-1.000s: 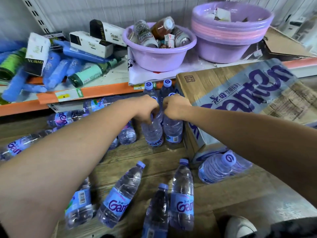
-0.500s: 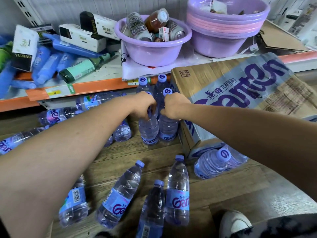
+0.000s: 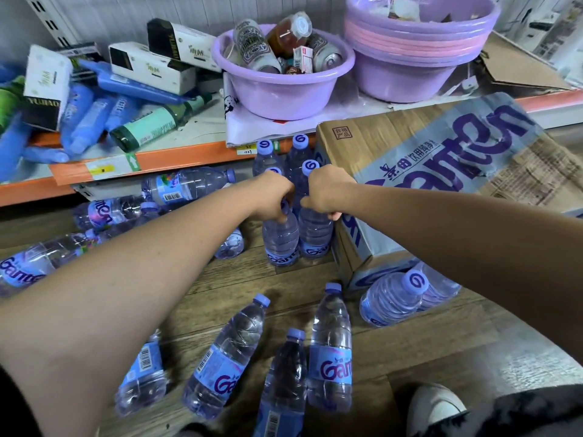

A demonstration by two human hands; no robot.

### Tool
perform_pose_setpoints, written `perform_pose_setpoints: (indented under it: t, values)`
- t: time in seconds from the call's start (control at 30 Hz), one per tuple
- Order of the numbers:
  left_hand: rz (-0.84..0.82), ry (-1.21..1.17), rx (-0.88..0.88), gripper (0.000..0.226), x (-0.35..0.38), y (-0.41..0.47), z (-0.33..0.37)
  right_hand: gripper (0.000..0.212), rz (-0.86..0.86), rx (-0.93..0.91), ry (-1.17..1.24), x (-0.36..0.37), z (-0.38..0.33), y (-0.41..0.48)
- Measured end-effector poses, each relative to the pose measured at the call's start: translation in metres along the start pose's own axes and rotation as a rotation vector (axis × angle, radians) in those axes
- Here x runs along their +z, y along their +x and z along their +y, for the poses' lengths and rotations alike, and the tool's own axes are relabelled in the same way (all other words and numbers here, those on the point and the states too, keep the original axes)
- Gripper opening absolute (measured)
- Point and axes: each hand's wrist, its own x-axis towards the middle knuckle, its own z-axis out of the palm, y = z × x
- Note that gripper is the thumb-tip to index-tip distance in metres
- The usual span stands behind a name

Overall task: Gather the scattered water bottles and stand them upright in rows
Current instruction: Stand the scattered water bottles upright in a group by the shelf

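Water bottles go upright beside a carton on a wooden floor

The left hand [image 3: 273, 195] curls around the neck of one standing bottle [image 3: 280, 239], and the right hand [image 3: 328, 191], just beside it, grips the top of a second standing bottle [image 3: 315, 233]. The two bottles touch, both bases on the floor [image 3: 220, 279]. Just beyond the hands more upright bottles [image 3: 266, 157] stand with their blue caps showing. A printed cardboard carton [image 3: 410, 159] lies immediately right of the right hand, against the second bottle. Nearer the person than the hands, four loose bottles [image 3: 331, 348] lie flat, and another lying bottle [image 3: 391, 298] points its cap out below the right forearm. Left of the left hand, further fallen bottles [image 3: 186, 187] lie under an orange-edged shelf [image 3: 189, 159], which carries a purple basin [image 3: 277, 89] above the hands.
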Motion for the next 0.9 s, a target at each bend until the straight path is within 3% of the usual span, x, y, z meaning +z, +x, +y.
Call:
perform_pose_setpoints:
  t: [0.23,0.53,0.77,0.83,0.9]
  values:
    - [-0.099,-0.001,-0.115,0.041,0.000,-0.002,0.009,0.040,-0.043,-0.039,-0.084,-0.003,-0.004,0.003]
    - [0.056,-0.115,-0.152,0.034,0.004,-0.003,0.007,0.040,-0.036,-0.070,-0.204,-0.007,0.002,0.009]
    - [-0.031,-0.102,-0.187,0.048,0.004,0.009,0.008,0.035,-0.051,-0.047,-0.178,-0.013,-0.004,0.009]
    - [-0.127,-0.297,-0.228,0.058,-0.002,0.008,0.005,0.027,-0.010,-0.054,-0.225,-0.020,-0.011,0.005]
    - [-0.219,-0.570,-0.281,0.060,-0.008,0.004,-0.002,0.016,0.139,-0.079,-0.207,-0.027,-0.018,0.003]
